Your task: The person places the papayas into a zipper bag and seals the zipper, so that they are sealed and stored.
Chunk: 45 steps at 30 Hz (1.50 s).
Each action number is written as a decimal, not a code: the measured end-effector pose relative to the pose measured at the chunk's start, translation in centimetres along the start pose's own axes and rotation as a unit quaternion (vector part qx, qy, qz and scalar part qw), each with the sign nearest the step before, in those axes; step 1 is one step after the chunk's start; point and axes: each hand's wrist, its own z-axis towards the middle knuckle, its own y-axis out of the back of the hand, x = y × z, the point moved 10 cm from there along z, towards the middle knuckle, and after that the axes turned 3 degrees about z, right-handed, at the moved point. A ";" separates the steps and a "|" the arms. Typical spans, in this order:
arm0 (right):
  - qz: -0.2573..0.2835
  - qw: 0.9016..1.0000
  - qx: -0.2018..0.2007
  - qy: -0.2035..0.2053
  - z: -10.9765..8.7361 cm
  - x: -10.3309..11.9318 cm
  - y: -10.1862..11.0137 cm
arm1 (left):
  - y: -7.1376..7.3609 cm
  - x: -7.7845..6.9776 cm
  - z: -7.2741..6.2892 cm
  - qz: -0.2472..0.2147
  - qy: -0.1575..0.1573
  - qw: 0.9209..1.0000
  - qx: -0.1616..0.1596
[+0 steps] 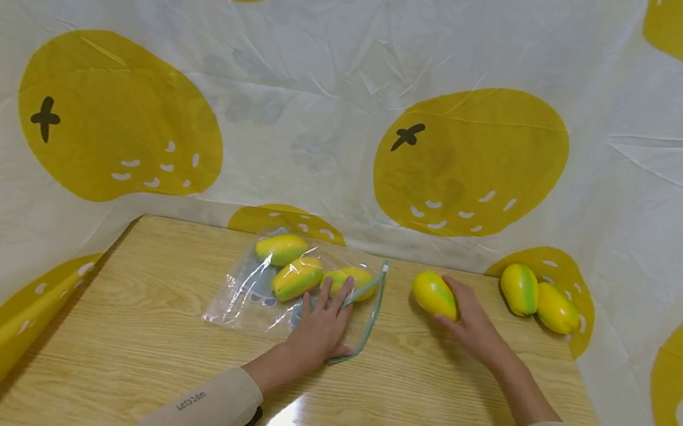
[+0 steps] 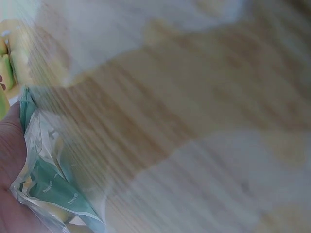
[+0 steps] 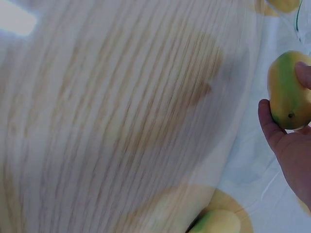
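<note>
A clear zip bag [image 1: 236, 309] with a pale green closure strip lies flat on the wooden table, holding three yellow-green mangoes [image 1: 297, 281]. Over its mouth, at the right end, my left hand [image 1: 318, 330] spreads its fingers and holds the rim, thumb at the strip. In the left wrist view the bag's film [image 2: 63, 184] bunches against that hand, which is mostly out of frame. To the right of the bag, my right hand [image 1: 473, 326] grips another mango [image 1: 433, 293] between thumb and fingers. The right wrist view shows this mango [image 3: 284, 90] at its edge.
Two more mangoes, one upright-leaning [image 1: 519, 290] and one beside it [image 1: 557, 309], touch at the table's back right corner. A white cloth [image 1: 312, 143] printed with large yellow fruit surrounds the wooden table [image 1: 154, 332] at back and sides.
</note>
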 end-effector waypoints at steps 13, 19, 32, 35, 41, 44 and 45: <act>0.009 0.997 0.076 -0.011 0.1 3.0 -3.7 | 0.1 0.0 0.1 0.007 0.001 1.000 0.015; 0.011 0.995 0.101 -0.008 0.4 3.4 -5.1 | 0.2 -0.1 0.0 0.016 -0.003 1.000 0.009; -0.010 0.994 0.106 0.003 1.7 3.7 -6.2 | 0.2 -0.3 0.1 0.026 -0.002 1.000 0.002; -0.015 0.995 0.102 0.000 2.0 3.6 -6.4 | 0.3 -0.4 0.1 0.032 -0.006 0.999 -0.006; 0.007 0.995 0.098 0.005 3.0 3.9 -7.1 | 0.5 -0.4 0.0 0.034 -0.011 0.999 -0.008; 0.011 0.995 0.102 -0.009 3.4 3.8 -7.5 | 0.5 -0.5 0.1 0.031 -0.015 0.999 -0.004; 0.009 0.994 0.104 -0.011 3.5 3.8 -7.6 | 0.5 -0.5 0.1 0.033 -0.016 0.999 -0.003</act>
